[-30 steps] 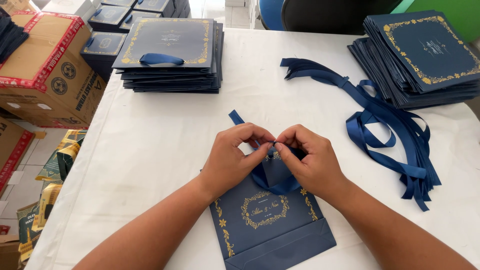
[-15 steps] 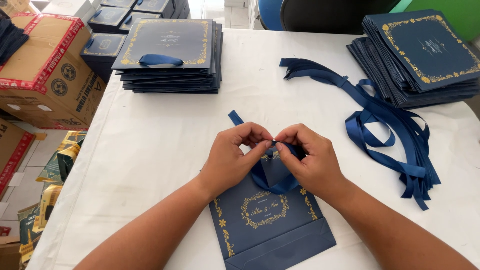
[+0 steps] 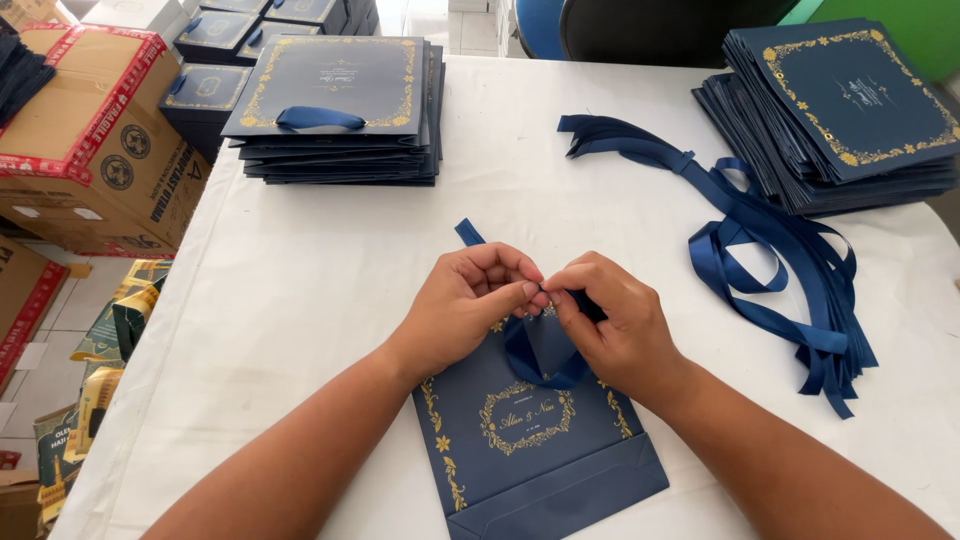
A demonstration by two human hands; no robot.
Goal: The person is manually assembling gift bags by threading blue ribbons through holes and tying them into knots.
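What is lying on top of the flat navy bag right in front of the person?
A blue ribbon loop lies on the navy bag. The left hand and right hand pinch the ribbon at the bag's top edge, hiding that edge and any holes there.

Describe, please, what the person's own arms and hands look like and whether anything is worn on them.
Both forearms are bare as far as the picture shows: no sleeves, gloves, watch or bracelets. The left hand and right hand show no rings on the visible fingers, and the nails are short and unpainted.
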